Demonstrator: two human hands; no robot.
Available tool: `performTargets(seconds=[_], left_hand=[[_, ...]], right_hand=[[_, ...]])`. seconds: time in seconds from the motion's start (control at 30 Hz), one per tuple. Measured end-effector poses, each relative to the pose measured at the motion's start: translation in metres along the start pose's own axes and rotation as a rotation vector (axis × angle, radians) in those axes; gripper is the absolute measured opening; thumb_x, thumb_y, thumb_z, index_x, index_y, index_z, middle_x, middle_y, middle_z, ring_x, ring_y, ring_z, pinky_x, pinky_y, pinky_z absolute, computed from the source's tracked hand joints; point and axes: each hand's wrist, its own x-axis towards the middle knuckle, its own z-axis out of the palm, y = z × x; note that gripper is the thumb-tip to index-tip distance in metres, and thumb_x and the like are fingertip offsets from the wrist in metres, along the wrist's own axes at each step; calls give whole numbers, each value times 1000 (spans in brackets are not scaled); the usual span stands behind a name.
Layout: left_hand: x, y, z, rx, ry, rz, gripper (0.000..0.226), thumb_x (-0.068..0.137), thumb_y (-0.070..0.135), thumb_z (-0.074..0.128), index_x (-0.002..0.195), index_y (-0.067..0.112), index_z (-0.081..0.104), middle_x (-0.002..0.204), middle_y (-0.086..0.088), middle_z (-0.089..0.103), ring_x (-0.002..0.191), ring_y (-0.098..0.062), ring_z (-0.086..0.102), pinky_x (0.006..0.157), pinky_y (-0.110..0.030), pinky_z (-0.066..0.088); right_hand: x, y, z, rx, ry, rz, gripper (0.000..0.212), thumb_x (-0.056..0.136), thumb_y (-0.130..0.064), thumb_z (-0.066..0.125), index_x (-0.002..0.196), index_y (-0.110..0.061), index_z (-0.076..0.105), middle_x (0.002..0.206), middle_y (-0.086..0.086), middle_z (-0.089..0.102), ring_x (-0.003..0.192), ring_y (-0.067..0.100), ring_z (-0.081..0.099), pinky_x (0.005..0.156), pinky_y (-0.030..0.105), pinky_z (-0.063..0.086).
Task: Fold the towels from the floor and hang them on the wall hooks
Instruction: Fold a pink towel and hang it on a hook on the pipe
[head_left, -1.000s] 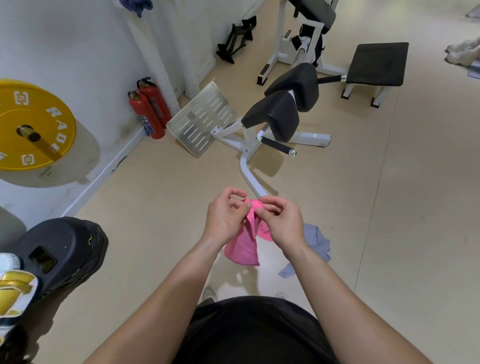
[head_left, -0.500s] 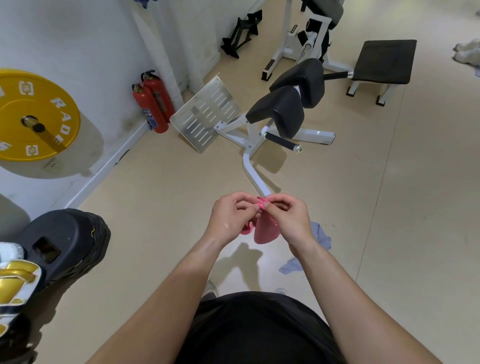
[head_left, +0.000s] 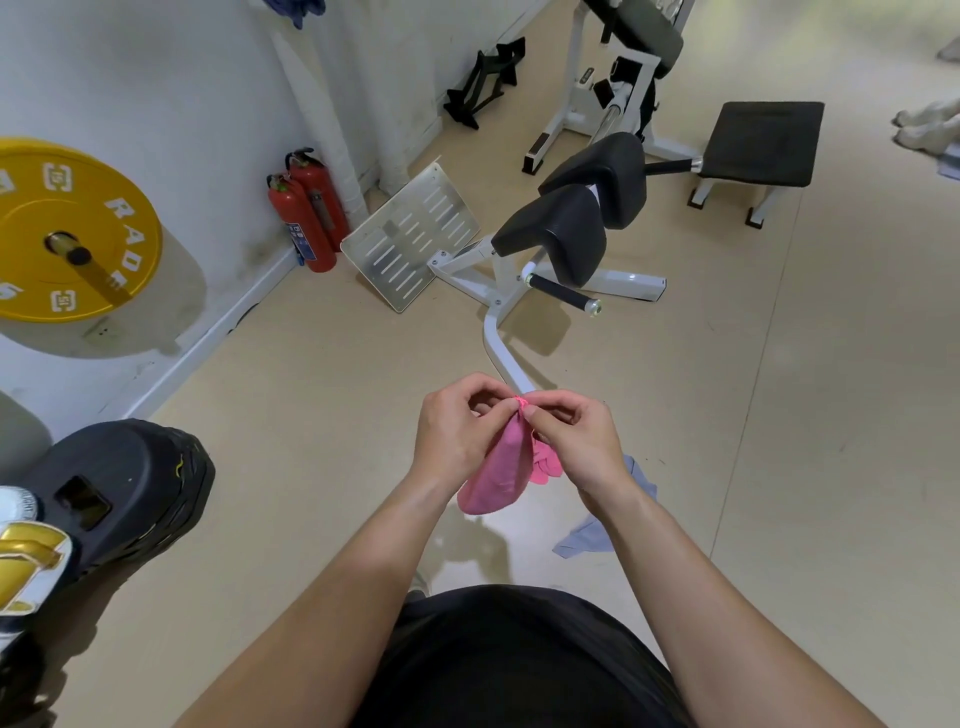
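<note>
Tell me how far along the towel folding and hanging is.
Maybe done: a blue cloth hangs high on the wall, cut off by the frame. In hand: the left hand and right hand pinch the pink towel at its top, mid-fold. Left: hanging it, then the grey towel lying on the floor.

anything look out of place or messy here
Yes: a grey-blue towel lies crumpled on the floor, partly hidden behind the wrist of the right hand, neither folded nor hung. The pink towel hangs bunched, pinched at its top by the right hand and the left hand.
</note>
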Motion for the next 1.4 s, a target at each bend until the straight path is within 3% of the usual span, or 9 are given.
performTargets(seconds=[0.13, 0.2, 0.33, 0.57, 0.87, 1.0, 1.13, 1.27, 1.4], left_hand=[[-1, 3, -4, -56, -25, -55, 5, 80, 20, 79, 78, 23, 76, 56, 16, 64, 48, -2, 56, 49, -13, 41], [0, 2, -7, -98, -45, -73, 6, 83, 15, 76, 80, 21, 76, 61, 11, 68, 53, -5, 61, 55, -17, 46], [3, -5, -13, -149, -96, -38, 22, 84, 12, 74, 90, 33, 75, 83, 7, 69, 67, -15, 67, 69, -35, 57], [11, -12, -22, 53, -151, 55, 20, 82, 13, 77, 81, 32, 73, 84, 15, 70, 79, -4, 64, 72, -18, 46], [10, -52, -51, 166, -129, -91, 33, 76, -3, 61, 77, 28, 73, 72, -1, 73, 63, -10, 64, 64, -25, 49], [8, -71, -73, 173, -109, -165, 34, 79, -4, 61, 78, 28, 74, 70, 7, 73, 60, -5, 63, 60, -20, 46], [7, -76, -95, 125, -97, -227, 23, 86, 3, 68, 82, 25, 75, 75, 13, 72, 56, -4, 58, 56, -21, 43], [10, -69, -103, -43, -85, -312, 20, 90, -6, 63, 84, 11, 71, 87, -5, 69, 59, -19, 69, 52, -23, 52], [20, -60, -102, -132, -25, -362, 24, 85, -15, 59, 84, 5, 72, 71, -12, 66, 59, -20, 65, 59, -20, 56]], right_hand=[[2, -6, -3, -45, -67, -19, 10, 84, -2, 74, 94, -1, 72, 72, 1, 73, 65, 11, 67, 65, 23, 53], [6, -10, -6, -127, -96, -54, 7, 85, 0, 73, 92, -1, 72, 69, -5, 70, 63, 6, 63, 66, 20, 50], [14, -29, -11, -325, -192, -146, 8, 86, -2, 70, 87, -9, 72, 84, 5, 74, 82, 18, 68, 82, 36, 54], [20, -76, -15, -617, -318, -322, 11, 85, -6, 71, 82, -17, 71, 80, -3, 71, 75, 14, 64, 78, 40, 56], [26, -108, -34, -655, -204, -364, 17, 88, -4, 68, 80, -20, 66, 76, -2, 69, 70, 10, 62, 74, 31, 54], [38, -97, -47, -707, -53, -338, 13, 90, -6, 64, 85, -18, 62, 80, -1, 67, 66, 4, 58, 67, 23, 48], [49, -79, -62, -817, 47, -299, 10, 92, -8, 60, 88, -17, 59, 85, -3, 64, 77, 17, 58, 69, 29, 43], [58, -59, -72, -856, 57, -225, 11, 93, -7, 59, 88, -16, 56, 80, -6, 60, 78, 21, 57, 71, 30, 40], [64, -41, -77, -872, 100, -139, 8, 95, -10, 54, 89, -16, 54, 81, 1, 61, 80, 25, 57, 69, 32, 39]])
